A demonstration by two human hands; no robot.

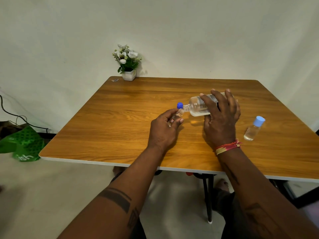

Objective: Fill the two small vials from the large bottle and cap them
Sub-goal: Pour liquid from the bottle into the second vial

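The middle of the counter (120,128) is taken up by the left hand (164,130) with a small vial (176,116) and the right hand (221,121) with the large bottle (198,106), tipped on its side, mouth to mouth. A blue cap (179,105) is seen just behind the vial's mouth. Near the right edge a capped vial (252,129) is stood, apart from the right hand. A flower pot (128,75) is set at the far left corner. Bare wood is left across the left half and the far right.
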